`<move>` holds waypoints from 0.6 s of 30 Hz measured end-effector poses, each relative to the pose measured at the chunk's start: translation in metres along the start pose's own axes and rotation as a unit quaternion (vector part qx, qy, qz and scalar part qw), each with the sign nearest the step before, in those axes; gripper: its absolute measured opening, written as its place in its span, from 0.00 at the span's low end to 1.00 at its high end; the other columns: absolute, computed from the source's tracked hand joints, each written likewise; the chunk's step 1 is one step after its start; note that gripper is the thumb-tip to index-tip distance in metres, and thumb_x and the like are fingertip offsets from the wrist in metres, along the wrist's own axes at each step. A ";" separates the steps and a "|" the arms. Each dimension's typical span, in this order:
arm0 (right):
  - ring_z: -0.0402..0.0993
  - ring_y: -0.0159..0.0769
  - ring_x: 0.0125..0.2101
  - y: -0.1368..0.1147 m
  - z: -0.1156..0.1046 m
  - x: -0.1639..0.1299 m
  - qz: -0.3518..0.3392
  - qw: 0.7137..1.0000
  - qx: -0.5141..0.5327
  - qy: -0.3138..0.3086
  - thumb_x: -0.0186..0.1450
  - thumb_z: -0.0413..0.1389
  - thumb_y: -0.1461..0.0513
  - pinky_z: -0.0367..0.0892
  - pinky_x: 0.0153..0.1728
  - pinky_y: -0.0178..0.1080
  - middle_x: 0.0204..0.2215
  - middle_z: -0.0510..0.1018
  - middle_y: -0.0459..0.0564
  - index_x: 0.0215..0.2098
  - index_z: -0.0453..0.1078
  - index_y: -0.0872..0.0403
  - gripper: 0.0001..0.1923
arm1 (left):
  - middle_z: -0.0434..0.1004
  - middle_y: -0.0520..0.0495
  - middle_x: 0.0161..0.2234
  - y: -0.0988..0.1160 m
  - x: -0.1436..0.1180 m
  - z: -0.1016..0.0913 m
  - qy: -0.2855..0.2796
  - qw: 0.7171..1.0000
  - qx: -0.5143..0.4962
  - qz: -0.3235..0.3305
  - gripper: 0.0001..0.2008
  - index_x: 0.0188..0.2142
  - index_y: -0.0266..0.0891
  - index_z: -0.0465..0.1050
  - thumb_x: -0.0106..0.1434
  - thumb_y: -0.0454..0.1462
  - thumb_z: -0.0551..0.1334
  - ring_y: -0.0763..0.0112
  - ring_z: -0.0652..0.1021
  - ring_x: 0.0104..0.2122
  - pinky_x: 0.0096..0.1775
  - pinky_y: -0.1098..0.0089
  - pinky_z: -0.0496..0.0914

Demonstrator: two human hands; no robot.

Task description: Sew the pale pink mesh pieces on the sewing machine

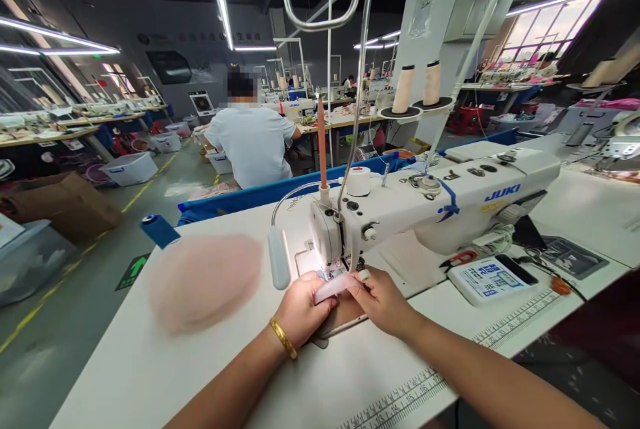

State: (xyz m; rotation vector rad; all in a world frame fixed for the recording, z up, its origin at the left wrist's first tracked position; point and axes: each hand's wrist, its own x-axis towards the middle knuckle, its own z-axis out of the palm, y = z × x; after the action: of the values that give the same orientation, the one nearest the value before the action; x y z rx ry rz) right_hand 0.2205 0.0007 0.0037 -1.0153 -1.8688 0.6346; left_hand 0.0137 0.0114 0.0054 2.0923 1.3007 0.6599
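Observation:
A white JUKI sewing machine (425, 206) stands on the white table (150, 376). Both of my hands pinch a small pale pink fabric piece (333, 287) right at the machine's needle area. My left hand (303, 309), with a gold bracelet at the wrist, holds the piece's left end. My right hand (383, 299) grips its right end with thumb and fingers. A stack of pink fabric pieces (203, 279) lies on the table to the left of my hands.
A control panel (487, 279) and red snips (457, 259) lie right of the machine. Thread cones (417, 89) stand behind it. A person in a light shirt (253, 139) sits ahead, back turned. Bins and a cardboard box (65, 206) line the aisle on the left.

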 end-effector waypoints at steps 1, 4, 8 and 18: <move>0.76 0.38 0.31 0.000 0.000 0.000 -0.011 1.000 -0.003 0.004 0.74 0.48 0.57 0.68 0.34 0.38 0.30 0.79 0.49 0.35 0.73 0.52 0.16 | 0.73 0.49 0.32 0.000 0.000 0.001 0.004 1.000 -0.001 -0.001 0.05 0.28 0.41 0.75 0.59 0.36 0.61 0.64 0.76 0.35 0.38 0.67 0.70; 0.75 0.37 0.30 -0.003 -0.001 -0.001 -0.052 0.998 -0.013 0.016 0.75 0.48 0.59 0.68 0.34 0.37 0.29 0.79 0.49 0.35 0.74 0.52 0.16 | 0.72 0.48 0.32 -0.002 0.000 0.003 0.022 1.000 -0.003 0.001 0.07 0.28 0.41 0.74 0.61 0.36 0.58 0.64 0.75 0.34 0.38 0.67 0.69; 0.76 0.37 0.33 -0.006 -0.001 -0.003 -0.073 0.997 -0.015 0.021 0.76 0.48 0.60 0.70 0.36 0.37 0.31 0.80 0.48 0.36 0.75 0.51 0.15 | 0.69 0.48 0.30 -0.002 -0.001 0.004 0.026 1.000 -0.009 0.010 0.10 0.26 0.42 0.73 0.62 0.35 0.56 0.64 0.73 0.34 0.37 0.67 0.69; 0.76 0.38 0.31 -0.001 -0.001 -0.005 -0.026 0.999 -0.012 0.032 0.74 0.50 0.58 0.70 0.33 0.37 0.30 0.79 0.48 0.36 0.73 0.51 0.12 | 0.72 0.49 0.31 0.000 -0.003 0.005 0.021 0.999 -0.046 -0.017 0.07 0.26 0.42 0.75 0.59 0.38 0.63 0.65 0.76 0.34 0.36 0.68 0.72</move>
State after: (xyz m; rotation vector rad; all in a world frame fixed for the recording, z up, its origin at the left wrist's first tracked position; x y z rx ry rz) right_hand 0.2224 -0.0038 0.0022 -0.9879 -1.8449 0.5446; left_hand 0.0158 0.0071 0.0017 1.9873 1.3016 0.7392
